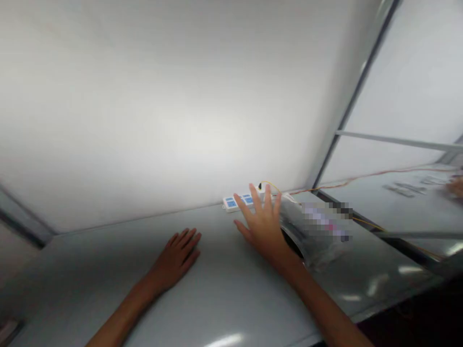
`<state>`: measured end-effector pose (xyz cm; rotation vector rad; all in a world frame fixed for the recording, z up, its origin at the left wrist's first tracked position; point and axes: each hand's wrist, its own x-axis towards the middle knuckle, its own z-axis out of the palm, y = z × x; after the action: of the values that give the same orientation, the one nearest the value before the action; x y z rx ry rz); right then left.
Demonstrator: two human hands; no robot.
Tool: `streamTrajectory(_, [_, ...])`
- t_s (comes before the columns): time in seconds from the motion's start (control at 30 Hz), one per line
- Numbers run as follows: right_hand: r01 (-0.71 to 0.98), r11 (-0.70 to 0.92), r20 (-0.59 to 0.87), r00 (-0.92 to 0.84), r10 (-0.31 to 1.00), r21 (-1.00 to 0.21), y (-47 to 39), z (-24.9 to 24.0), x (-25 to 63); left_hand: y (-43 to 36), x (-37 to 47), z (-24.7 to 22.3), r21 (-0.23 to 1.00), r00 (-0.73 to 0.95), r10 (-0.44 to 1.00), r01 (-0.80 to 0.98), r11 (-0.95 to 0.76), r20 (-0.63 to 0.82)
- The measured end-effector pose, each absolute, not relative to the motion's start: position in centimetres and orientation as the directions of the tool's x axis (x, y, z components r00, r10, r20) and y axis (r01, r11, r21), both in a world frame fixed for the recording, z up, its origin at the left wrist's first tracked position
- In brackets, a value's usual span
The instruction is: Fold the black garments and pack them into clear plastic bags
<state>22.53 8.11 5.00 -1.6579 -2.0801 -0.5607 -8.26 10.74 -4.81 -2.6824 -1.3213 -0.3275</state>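
My left hand point(176, 256) rests palm down on the grey tabletop point(217, 299), its fingers stretched out and holding nothing. To its right, my right hand point(265, 230) is spread wide and empty. It covers part of a white power strip point(231, 204) with blue socket panels, which lies along the wall. Just right of this hand is a plastic-wrapped item point(318, 243) with a dark rounded opening, partly behind my wrist. Blur and a pixelated patch hide what it is. Whether my right hand touches it I cannot tell.
A white wall panel point(188, 106) closes off the back. A metal frame post point(356, 96) and a crossbar point(398, 140) stand at the right. Beyond them, a reddish cable point(379, 172) crosses another table, where several small dark pieces point(405, 189) lie near a person's hand point(456, 188).
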Motion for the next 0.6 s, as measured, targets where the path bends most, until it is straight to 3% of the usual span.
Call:
streamTrajectory(0.1, [0.99,-0.119,0.486,0.07,0.871,0.071,7.0,5.9,27.1,10.7,-8.2,-4.8,-0.014,0.592,0.764,0.793,-0.609,0.254])
streamTrajectory(0.17, [0.97,-0.213,0.357,0.159,0.92,0.115,6.7,5.1,29.6,10.7,-8.2,-4.8,-0.009,0.585,0.766,0.796,-0.605,0.267])
streamTrajectory(0.27, [0.975,-0.121,0.194,0.084,0.977,0.186,6.7,3.5,31.3,10.7,-8.1,-5.0,-0.015,0.584,0.762,0.796,-0.605,0.281])
streamTrajectory(0.4, [0.968,0.037,0.233,-0.096,0.968,0.246,6.7,4.7,30.8,10.8,-8.0,-5.1,-0.003,0.591,0.748,0.785,-0.619,0.304])
streamTrajectory(0.5, [0.98,0.116,0.253,-0.155,0.955,0.163,6.7,7.8,29.1,10.6,-8.0,-4.7,0.036,0.581,0.731,0.774,-0.632,0.357])
streamTrajectory(0.6, [0.97,0.231,0.305,-0.243,0.921,0.074,7.2,9.8,25.4,10.0,-7.8,-3.6,0.122,0.465,0.723,0.793,-0.597,0.511])
